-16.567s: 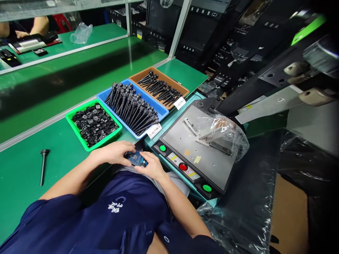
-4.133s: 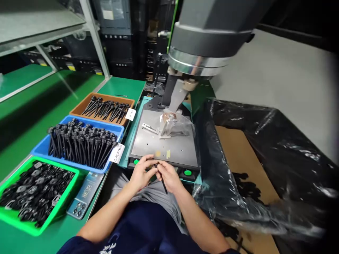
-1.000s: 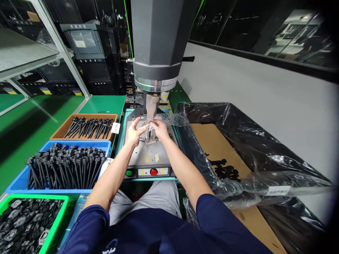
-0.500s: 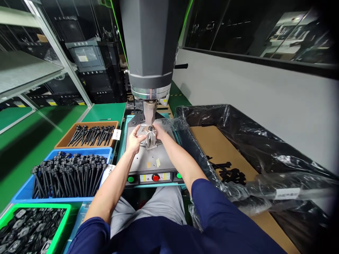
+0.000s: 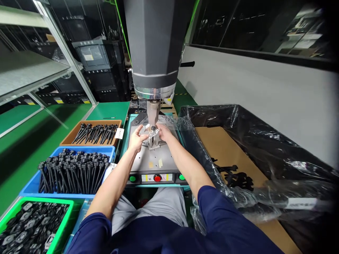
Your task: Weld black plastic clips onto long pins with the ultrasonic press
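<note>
Under the press's metal horn (image 5: 153,113), a sheet of clear plastic film (image 5: 171,121) lies crumpled over the top of a small metal fixture (image 5: 154,143). A dark round part (image 5: 153,128) shows at the fixture's top. My left hand (image 5: 137,140) pinches the film on the left side, its thumb toward the fixture. On the other side my right hand (image 5: 164,133) grips the film, its fingertips partly hidden behind it. Beneath both hands is the grey base plate (image 5: 143,160).
Red (image 5: 157,178) and green buttons (image 5: 132,178) line the press front. At left stand a brown tray (image 5: 63,140) and a blue tray (image 5: 66,195) of black cable ties, and a green bin (image 5: 67,211) of black parts. A film-lined box (image 5: 212,141) holds black parts at right.
The view has shifted slightly, so the scene sits further right. Between my hands the film has moved and now bunches over the fixture top. My right hand has drawn a little away from the fixture.
</note>
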The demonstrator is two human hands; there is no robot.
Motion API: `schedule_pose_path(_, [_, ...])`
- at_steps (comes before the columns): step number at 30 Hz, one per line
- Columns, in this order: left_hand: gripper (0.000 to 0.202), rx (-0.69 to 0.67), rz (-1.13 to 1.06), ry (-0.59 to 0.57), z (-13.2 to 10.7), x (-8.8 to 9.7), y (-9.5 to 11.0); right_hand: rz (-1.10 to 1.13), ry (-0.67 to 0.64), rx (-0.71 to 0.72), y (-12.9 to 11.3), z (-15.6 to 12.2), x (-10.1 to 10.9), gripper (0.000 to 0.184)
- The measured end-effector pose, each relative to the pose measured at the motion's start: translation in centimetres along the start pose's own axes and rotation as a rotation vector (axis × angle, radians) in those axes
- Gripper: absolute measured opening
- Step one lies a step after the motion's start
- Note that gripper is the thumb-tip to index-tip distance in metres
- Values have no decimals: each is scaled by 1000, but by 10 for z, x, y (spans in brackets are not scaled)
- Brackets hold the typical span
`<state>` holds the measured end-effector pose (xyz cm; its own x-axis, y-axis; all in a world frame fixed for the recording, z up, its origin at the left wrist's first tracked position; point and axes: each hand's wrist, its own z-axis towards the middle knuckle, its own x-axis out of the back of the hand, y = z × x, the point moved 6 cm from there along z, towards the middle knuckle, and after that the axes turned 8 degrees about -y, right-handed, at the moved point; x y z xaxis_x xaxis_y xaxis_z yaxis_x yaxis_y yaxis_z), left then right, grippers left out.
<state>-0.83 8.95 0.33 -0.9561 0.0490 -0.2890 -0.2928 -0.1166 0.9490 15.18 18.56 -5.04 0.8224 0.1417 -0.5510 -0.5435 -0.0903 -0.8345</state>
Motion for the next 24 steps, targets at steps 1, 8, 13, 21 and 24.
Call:
schedule_pose_path(1, [82,-2,1,-5,0,0,0,25,-4,-17,2,-12,5,13])
schedule_pose_path(8, [84,-14,-23,-1,1,4,-3,218,-195,-7,0,-95,14,38])
schedule_pose_path(13, [84,-26,-14,-20,2,4,-2,376,-44,-47,-12,-96,17,35])
schedule_pose_path(21, [90,5,17,-7,5,9,-4,385,306,-117,-17,-57,41,15])
schedule_pose_path(24, [90,3,13,-13,5,8,-4,378,327,-121,-15,-53,44,15])
